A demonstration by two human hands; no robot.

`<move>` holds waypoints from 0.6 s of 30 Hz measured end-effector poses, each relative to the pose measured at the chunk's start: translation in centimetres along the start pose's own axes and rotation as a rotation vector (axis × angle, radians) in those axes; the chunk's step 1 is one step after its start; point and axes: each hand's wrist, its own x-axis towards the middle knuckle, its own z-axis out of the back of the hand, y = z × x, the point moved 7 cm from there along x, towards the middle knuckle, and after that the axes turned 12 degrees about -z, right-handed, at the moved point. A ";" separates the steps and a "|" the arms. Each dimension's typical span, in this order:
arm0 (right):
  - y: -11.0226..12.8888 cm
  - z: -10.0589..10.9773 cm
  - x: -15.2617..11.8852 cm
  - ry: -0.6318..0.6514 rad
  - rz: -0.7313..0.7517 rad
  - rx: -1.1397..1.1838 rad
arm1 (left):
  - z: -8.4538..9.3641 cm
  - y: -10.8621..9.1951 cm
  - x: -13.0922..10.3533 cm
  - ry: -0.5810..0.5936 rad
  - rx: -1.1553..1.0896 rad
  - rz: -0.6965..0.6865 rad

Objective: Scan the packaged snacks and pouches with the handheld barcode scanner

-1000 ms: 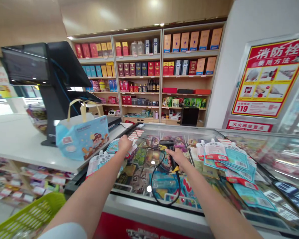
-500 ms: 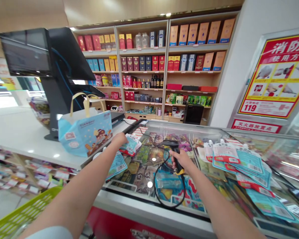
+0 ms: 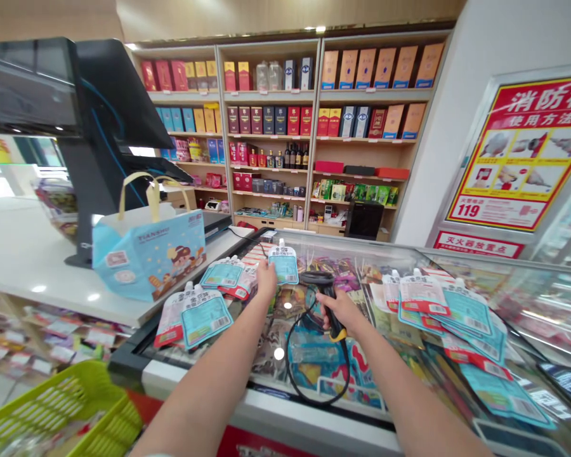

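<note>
My left hand [image 3: 266, 281] holds a teal spouted pouch [image 3: 285, 263] upright above the glass freezer lid [image 3: 309, 343]. Just right of it, my right hand [image 3: 342, 311] grips a black barcode scanner [image 3: 320, 282] with its head close to the pouch. The scanner's coiled black cable [image 3: 314, 374] loops over the glass. More teal and red pouches [image 3: 204, 311] lie at the lid's left end. A larger fan of pouches [image 3: 452, 317] is spread on the right.
A blue cartoon tote bag [image 3: 147, 251] stands on the white counter [image 3: 23, 254] beside a black register terminal [image 3: 76, 108]. A green shopping basket [image 3: 52, 412] sits at lower left. Shelves of boxed goods [image 3: 314, 120] fill the back wall, with a red fire-hydrant poster [image 3: 518, 152] to the right.
My left hand lifted one teal pouch from the left pile and carried it right, up to the scanner. My right hand stayed on the scanner. The view shifted slightly.
</note>
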 end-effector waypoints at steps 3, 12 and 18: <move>-0.2 0.0 -0.1 -0.008 -0.025 -0.027 | 0.0 1.1 -0.4 0.023 0.022 0.011; -0.4 -0.8 -0.2 0.017 -0.039 -0.080 | 0.3 1.3 -0.8 0.048 0.228 0.046; -0.4 -1.0 -0.4 0.036 -0.049 -0.079 | 0.4 0.9 -1.0 0.065 0.275 0.056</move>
